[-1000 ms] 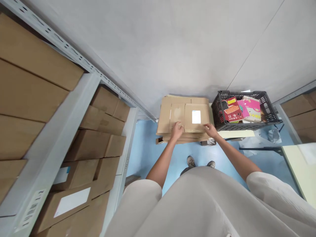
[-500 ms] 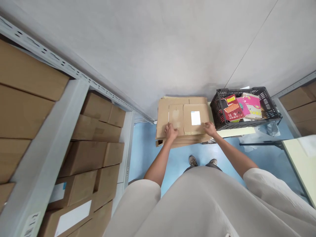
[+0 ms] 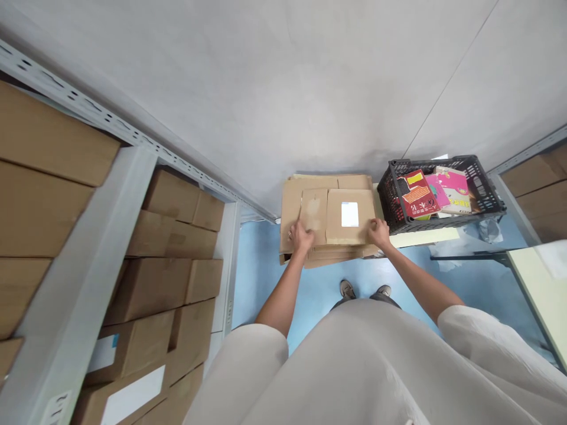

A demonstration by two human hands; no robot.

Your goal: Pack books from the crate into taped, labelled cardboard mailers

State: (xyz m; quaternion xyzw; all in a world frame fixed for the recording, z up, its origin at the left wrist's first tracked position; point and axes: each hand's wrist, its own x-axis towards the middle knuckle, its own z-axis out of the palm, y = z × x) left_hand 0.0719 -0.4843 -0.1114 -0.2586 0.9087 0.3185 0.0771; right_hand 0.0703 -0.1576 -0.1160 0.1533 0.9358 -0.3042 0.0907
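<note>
A flattened cardboard box [image 3: 315, 215] with a white label [image 3: 349, 213] lies on top of a stack of larger flattened cardboard [image 3: 290, 203] against the wall. My left hand [image 3: 302, 236] grips this top piece at its left side, near the front corner, with the fingers curled over the edge. On the opposite side my right hand [image 3: 378, 232] pinches the right edge near the front corner. The undersides of both grips are partly hidden by my own hands.
To the right stands a black plastic crate [image 3: 396, 215] holding several books [image 3: 420, 193]. A metal shelf [image 3: 146, 165] full of cardboard boxes [image 3: 153, 289] runs along the left. A pale tabletop [image 3: 535, 295] is at far right. The floor [image 3: 261, 260] is blue.
The top flattened box has shifted slightly, its left edge now lifted a little. My left hand has moved slightly left and my right hand has closed round the right edge.
</note>
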